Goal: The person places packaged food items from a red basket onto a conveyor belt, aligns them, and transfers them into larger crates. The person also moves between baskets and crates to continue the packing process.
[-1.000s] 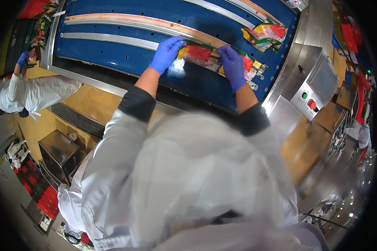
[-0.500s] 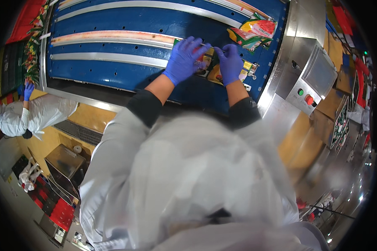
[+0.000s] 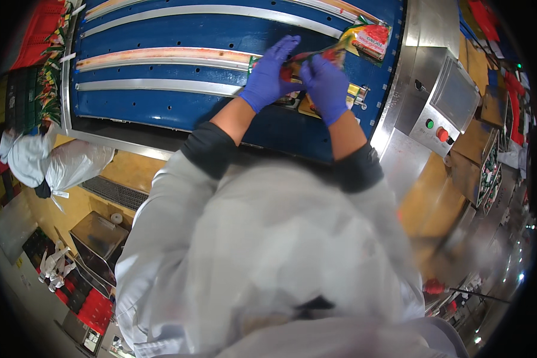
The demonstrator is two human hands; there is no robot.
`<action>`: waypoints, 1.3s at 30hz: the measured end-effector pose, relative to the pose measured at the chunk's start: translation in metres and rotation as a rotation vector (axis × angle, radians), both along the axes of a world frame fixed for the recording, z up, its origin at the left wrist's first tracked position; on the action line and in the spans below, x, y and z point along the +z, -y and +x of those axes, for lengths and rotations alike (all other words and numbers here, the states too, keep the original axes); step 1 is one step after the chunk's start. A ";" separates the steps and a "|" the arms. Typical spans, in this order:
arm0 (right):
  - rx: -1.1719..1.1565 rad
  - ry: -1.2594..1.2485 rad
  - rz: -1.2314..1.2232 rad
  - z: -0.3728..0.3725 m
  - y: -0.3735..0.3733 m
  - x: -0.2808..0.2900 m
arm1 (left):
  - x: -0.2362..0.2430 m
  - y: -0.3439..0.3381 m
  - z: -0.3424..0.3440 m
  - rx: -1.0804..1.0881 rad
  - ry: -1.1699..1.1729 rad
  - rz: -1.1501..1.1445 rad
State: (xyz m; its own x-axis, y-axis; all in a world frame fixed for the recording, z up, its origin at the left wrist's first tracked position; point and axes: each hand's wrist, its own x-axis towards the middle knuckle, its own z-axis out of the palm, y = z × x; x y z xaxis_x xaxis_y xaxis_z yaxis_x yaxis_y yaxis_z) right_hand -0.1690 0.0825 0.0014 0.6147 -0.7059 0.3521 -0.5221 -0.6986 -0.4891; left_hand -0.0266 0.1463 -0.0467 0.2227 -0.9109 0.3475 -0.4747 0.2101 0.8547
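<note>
Printed pouch [image 3: 305, 108] lies part-hidden on the blue machine bed [image 3: 161, 108]. Over it, the gloved left hand [image 3: 266, 79] spreads thumb from fingers, clasping nothing; the right hand [image 3: 327, 86] curls its fingers, hold hidden. Another pouch [image 3: 372, 42] lies far right.

Right grip [image 3: 326, 88] at colourful packet [image 3: 335, 58] above blue bed [image 3: 179, 110]

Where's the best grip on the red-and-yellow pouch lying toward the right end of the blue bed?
I'd pinch the red-and-yellow pouch by its near right corner, coming in from the right: it lies flat-looking, with that corner uncovered, while its left side meets the crumpled pouch by the right hand in this view.
</note>
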 end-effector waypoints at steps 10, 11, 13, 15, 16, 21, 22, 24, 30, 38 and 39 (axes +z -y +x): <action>0.027 0.486 0.574 0.022 -0.055 -0.025 | 0.003 -0.081 0.043 0.083 -0.507 0.302; 0.077 0.413 0.731 0.019 -0.056 -0.033 | 0.002 -0.085 0.048 0.078 -0.569 0.297; 0.134 0.440 0.740 0.023 -0.057 -0.042 | -0.003 -0.091 0.063 0.071 -0.692 0.289; 0.177 0.387 0.756 0.028 -0.055 -0.041 | -0.012 -0.103 0.082 0.154 -0.782 0.318; 0.145 0.381 0.770 0.031 -0.055 -0.047 | -0.016 -0.107 0.093 0.165 -0.823 0.308; -0.007 -0.035 0.555 0.068 -0.050 -0.079 | -0.040 -0.092 0.119 0.376 -0.722 0.323; -0.035 -0.106 0.479 0.079 -0.049 -0.079 | -0.052 -0.088 0.127 0.430 -0.568 0.311; -0.044 -0.318 0.379 0.099 -0.041 -0.069 | -0.061 -0.078 0.141 0.556 -0.273 0.427; -0.091 -0.503 0.341 0.110 -0.023 -0.055 | -0.057 -0.059 0.149 0.796 0.322 0.143; -0.598 -0.169 0.189 0.001 0.116 0.014 | -0.029 -0.066 0.110 -0.065 0.720 0.272; -0.689 -0.212 0.098 -0.025 0.145 0.009 | -0.035 -0.062 0.116 -0.112 0.707 0.272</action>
State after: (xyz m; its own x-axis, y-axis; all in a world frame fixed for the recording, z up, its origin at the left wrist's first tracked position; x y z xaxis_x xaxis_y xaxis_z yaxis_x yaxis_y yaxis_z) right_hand -0.1935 -0.0628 0.0105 0.0666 -0.9795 0.1902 -0.9183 -0.1348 -0.3723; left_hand 0.0896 0.2088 -0.0818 -0.0679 -0.9888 0.1329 -0.9160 0.1146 0.3843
